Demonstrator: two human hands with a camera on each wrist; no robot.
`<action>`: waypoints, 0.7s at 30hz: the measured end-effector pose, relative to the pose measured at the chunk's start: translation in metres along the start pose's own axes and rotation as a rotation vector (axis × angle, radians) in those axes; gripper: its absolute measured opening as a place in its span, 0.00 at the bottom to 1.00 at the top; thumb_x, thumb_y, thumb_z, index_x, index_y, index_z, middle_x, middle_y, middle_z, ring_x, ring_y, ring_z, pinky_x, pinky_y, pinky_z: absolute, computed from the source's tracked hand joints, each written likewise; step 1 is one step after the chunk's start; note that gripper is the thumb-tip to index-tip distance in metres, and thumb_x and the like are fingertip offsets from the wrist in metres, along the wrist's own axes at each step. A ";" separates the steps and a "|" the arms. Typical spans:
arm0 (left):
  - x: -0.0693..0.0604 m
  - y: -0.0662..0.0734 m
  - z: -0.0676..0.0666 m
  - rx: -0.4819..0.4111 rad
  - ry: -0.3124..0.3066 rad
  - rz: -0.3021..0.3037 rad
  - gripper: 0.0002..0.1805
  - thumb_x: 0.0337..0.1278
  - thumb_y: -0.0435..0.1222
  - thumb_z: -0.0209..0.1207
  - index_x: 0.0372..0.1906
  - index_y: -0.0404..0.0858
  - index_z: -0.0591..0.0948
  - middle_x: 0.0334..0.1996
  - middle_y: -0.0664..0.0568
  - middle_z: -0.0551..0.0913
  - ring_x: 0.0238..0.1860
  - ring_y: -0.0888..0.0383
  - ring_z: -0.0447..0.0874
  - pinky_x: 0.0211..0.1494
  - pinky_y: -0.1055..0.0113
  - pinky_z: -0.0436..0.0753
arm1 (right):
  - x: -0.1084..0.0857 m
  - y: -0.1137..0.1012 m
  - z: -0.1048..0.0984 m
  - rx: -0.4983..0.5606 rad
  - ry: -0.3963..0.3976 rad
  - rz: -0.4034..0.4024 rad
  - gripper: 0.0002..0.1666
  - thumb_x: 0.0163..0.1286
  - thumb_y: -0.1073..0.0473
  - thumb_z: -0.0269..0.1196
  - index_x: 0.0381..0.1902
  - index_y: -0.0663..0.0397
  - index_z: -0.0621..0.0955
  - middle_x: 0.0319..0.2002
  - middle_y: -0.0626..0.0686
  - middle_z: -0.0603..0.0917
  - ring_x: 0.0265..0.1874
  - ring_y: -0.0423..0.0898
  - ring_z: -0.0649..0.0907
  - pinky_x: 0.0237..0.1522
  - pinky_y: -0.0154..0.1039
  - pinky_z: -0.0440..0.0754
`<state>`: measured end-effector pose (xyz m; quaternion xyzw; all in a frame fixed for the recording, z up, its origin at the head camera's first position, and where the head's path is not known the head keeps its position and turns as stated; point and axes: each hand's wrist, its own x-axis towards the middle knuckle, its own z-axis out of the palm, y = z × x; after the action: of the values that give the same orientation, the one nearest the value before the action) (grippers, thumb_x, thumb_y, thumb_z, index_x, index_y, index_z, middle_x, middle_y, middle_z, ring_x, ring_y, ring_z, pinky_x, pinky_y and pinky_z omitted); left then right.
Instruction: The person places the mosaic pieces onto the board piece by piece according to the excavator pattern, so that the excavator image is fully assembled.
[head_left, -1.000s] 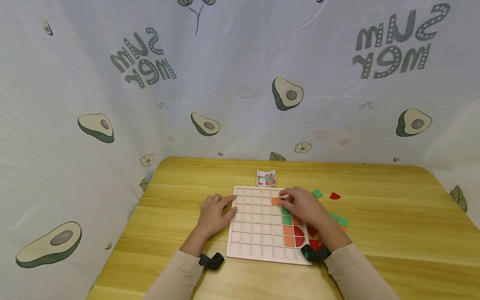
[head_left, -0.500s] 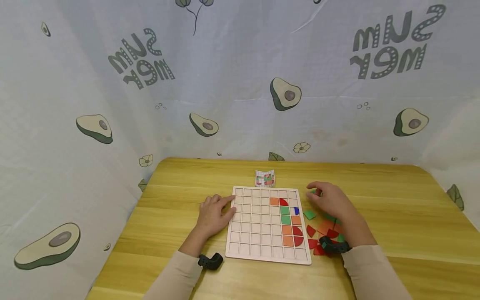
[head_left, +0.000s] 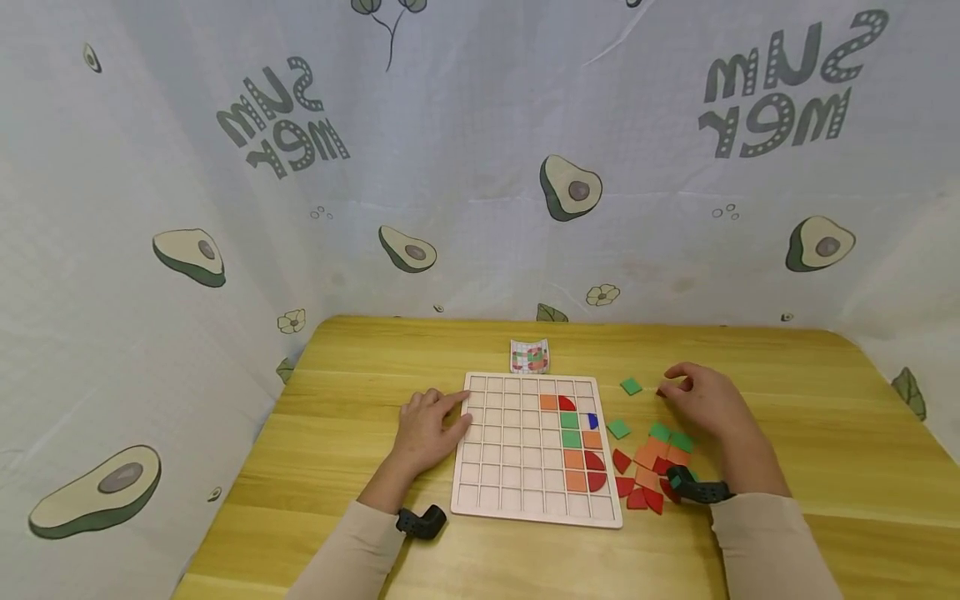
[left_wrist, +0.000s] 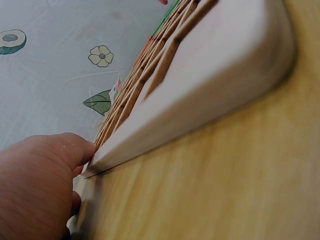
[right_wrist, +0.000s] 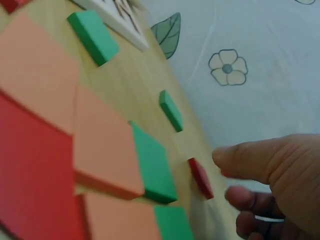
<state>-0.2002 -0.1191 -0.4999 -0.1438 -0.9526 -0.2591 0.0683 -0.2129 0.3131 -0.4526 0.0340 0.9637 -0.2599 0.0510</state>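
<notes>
Head view: a gridded board lies flat on a wooden table, coloured shapes filling cells toward its right side. Four orange squares, two green squares, three red quarter-rounds and a blue piece occupy its compartments, two of the reds paired into a half-round. At the left edge, the left hand rests with thumb and forefinger spread wide, apparently to keep the board from sliding. To the right, the right hand hovers beside a loose red piece, thumb and fingers parted around nothing visible; contact cannot be told. Nearer lies a mixed heap, probably kept close for easy reach. Just past the far edge, a printed card sits, seemingly placed for viewing, before an avocado-patterned cloth.
</notes>
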 end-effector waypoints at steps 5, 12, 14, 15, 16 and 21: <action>0.001 0.000 0.000 -0.003 -0.002 -0.001 0.24 0.67 0.51 0.60 0.65 0.51 0.82 0.35 0.54 0.77 0.36 0.57 0.64 0.45 0.61 0.60 | 0.002 0.008 0.003 -0.025 -0.019 0.099 0.36 0.73 0.37 0.59 0.52 0.69 0.75 0.44 0.68 0.83 0.38 0.60 0.80 0.39 0.50 0.78; 0.001 0.000 0.001 0.001 -0.001 0.000 0.24 0.66 0.51 0.60 0.64 0.52 0.82 0.35 0.55 0.76 0.36 0.58 0.64 0.44 0.61 0.60 | 0.002 0.005 0.009 -0.023 0.000 0.133 0.31 0.72 0.38 0.60 0.47 0.64 0.78 0.40 0.63 0.84 0.36 0.56 0.79 0.35 0.43 0.73; 0.001 0.000 0.000 0.001 0.000 -0.001 0.24 0.66 0.51 0.60 0.64 0.52 0.82 0.35 0.55 0.76 0.36 0.57 0.64 0.45 0.61 0.60 | 0.002 0.004 0.010 -0.026 0.005 0.129 0.30 0.72 0.38 0.60 0.46 0.63 0.78 0.38 0.62 0.84 0.35 0.55 0.79 0.34 0.42 0.73; 0.001 0.001 0.000 -0.001 -0.001 0.000 0.24 0.66 0.51 0.60 0.64 0.52 0.82 0.35 0.55 0.76 0.36 0.57 0.64 0.45 0.61 0.60 | 0.002 0.003 0.010 -0.031 0.003 0.128 0.30 0.72 0.38 0.60 0.44 0.63 0.78 0.36 0.61 0.83 0.34 0.55 0.78 0.34 0.42 0.72; 0.001 0.001 0.000 -0.001 -0.003 -0.001 0.24 0.66 0.51 0.60 0.64 0.52 0.82 0.35 0.55 0.76 0.37 0.57 0.64 0.45 0.61 0.60 | 0.002 0.003 0.010 -0.040 -0.002 0.128 0.30 0.72 0.37 0.60 0.42 0.63 0.79 0.33 0.59 0.82 0.32 0.54 0.78 0.33 0.41 0.72; 0.000 -0.001 0.001 -0.003 -0.002 0.001 0.24 0.66 0.51 0.60 0.64 0.52 0.83 0.34 0.55 0.77 0.36 0.58 0.65 0.44 0.61 0.60 | 0.001 -0.001 0.009 -0.074 -0.045 0.138 0.31 0.74 0.36 0.56 0.34 0.61 0.80 0.26 0.55 0.78 0.28 0.51 0.76 0.30 0.40 0.70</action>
<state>-0.2009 -0.1196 -0.5015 -0.1447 -0.9522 -0.2603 0.0673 -0.2133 0.3080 -0.4601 0.0923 0.9666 -0.2206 0.0917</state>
